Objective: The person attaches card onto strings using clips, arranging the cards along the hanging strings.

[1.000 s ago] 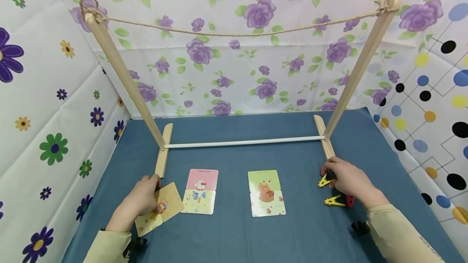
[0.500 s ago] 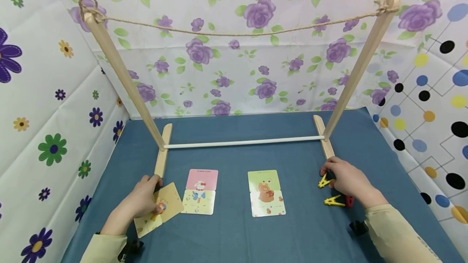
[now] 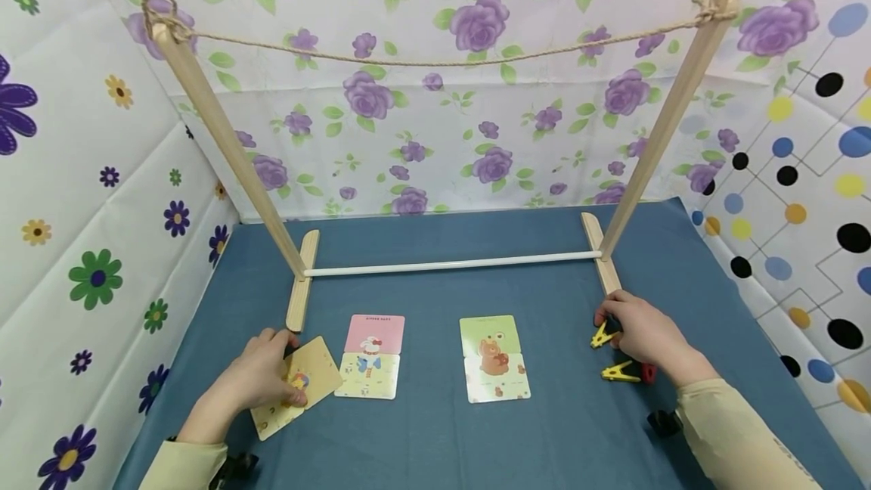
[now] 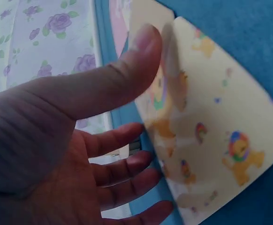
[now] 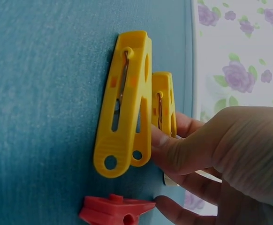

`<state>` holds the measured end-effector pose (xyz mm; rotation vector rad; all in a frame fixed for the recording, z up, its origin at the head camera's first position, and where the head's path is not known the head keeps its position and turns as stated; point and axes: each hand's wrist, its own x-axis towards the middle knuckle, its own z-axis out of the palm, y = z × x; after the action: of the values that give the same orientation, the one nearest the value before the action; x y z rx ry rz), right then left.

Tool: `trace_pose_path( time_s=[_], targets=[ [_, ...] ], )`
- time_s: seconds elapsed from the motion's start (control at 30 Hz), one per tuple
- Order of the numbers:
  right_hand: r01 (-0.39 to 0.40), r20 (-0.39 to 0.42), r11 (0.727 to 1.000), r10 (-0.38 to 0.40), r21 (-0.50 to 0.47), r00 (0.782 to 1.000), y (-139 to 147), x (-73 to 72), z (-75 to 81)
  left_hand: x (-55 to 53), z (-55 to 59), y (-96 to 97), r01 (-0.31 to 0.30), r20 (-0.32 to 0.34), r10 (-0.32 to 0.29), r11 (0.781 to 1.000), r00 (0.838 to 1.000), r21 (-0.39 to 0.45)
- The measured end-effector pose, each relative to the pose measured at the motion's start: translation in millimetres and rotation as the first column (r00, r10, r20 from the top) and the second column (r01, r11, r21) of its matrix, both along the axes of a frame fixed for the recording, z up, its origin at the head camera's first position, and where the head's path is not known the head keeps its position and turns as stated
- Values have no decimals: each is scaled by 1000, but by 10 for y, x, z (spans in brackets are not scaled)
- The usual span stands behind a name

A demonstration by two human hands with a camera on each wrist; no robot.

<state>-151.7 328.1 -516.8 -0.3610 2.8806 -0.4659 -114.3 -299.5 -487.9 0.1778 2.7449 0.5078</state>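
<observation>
In the head view my left hand (image 3: 252,376) is over a yellow card with a lion picture (image 3: 318,369), at the left. The left wrist view shows its thumb (image 4: 143,51) across the card's face and the other fingers loosely spread along the card's edge. At the right, my right hand (image 3: 649,335) pinches the farther yellow clothespin (image 5: 162,101) between thumb and forefinger, at its handle end. Nearer to me lie a second yellow clothespin (image 5: 122,108) and a red clothespin (image 5: 113,209), the red one partly under the hand in the head view.
A pink and yellow card (image 3: 370,358) and a green bear card (image 3: 494,360) lie on the blue cloth. Behind them stands a wooden frame with two leaning posts (image 3: 224,142), a white rod (image 3: 449,265) low down and a sagging rope (image 3: 435,63) between the post tops.
My left hand has shifted slightly left, and its thumb has spread farther from the fingers, showing more of the card. The right hand stays at the clothespin.
</observation>
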Motion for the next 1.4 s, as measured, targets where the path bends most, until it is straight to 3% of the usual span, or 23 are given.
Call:
trace_pose_path(
  time_s=[0.27, 0.73, 1.2, 1.4],
  targets=[
    [3, 16, 1000, -3, 2, 1000, -9, -4, 19, -27, -72, 41, -28, 3, 28, 998, 1000, -61],
    [0, 6, 1000, 0, 8, 1000, -5, -24, 1, -56, -45, 43, -38, 24, 39, 998, 999, -53],
    [-7, 10, 1000, 7, -23, 1000, 11, -8, 14, -32, -63, 2, -52, 11, 52, 999, 999, 13],
    [-1, 7, 1000, 1, -25, 1000, 18, -10, 11, -20, -37, -18, -84, 33, 81, 991, 996, 104]
  ],
)
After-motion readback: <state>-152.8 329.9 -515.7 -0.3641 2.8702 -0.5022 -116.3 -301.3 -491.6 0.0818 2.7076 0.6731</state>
